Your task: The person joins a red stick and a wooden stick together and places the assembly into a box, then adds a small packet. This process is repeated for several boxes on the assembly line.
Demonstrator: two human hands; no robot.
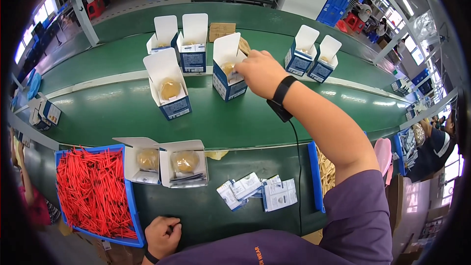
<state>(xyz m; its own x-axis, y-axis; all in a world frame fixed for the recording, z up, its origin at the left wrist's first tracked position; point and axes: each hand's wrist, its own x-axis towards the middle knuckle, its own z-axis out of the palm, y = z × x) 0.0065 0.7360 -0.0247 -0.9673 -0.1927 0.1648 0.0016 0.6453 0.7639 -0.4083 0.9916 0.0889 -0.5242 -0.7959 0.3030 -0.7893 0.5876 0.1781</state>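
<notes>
Right hand: the right hand [260, 72] reaches far across the green conveyor belt [122, 113], its fingers bent down into the open blue-and-white box [228, 76]; whether they grip anything inside cannot be told.
Wrist: a black band [283, 91] with a cable running back along the forearm.
Left hand: the left hand [162, 235] rests curled on the near table edge, fingers together, holding nothing visible, just beside the blue tray of red sticks [91, 191].
Reached box: it stands upright mid-belt, flap up, a yellowish round piece inside.
Near table: two open white boxes [167, 164] lie side by side, each with a yellowish piece; a fan of small leaflets [257, 191] lies to their right.
Belt: another open box [169, 88] stands left of the reached one; two pairs stand farther back.
Right side: a second blue tray [316, 176] holds pale sticks.
</notes>
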